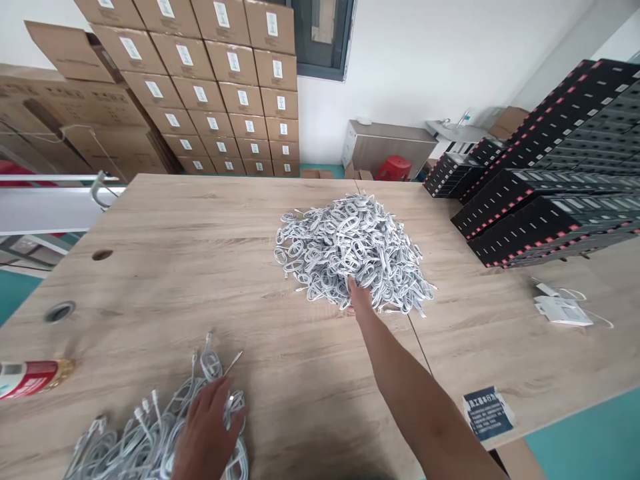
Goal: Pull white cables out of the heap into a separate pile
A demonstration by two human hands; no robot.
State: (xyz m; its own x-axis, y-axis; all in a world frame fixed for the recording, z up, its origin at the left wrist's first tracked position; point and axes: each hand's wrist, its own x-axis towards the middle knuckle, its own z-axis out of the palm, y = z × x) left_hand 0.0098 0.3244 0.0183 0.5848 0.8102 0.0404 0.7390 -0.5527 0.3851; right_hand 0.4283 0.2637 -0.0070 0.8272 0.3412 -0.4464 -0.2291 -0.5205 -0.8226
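Cable coils, white, heaped in a big pile [350, 250] mid-table toward the far edge, w/ a second looser bunch [150, 433] at the near-left edge. Each coil looks light, soft, springy; likely snags its neighbours, so best pinched across the wound loop, not by a plug end. Pile has no single heading: coils lie every which way. Loose bunch's long axis runs roughly from the near-left corner up toward table centre, plug tips fanning out at the far end. Right hand [359, 298] reaches into the pile's near rim, fingers buried, grip can't tell. Left hand [207, 427] lies flat on the loose bunch, fingers spread, pressing not clamping. Black boxes [545, 200] stacked along the right edge.
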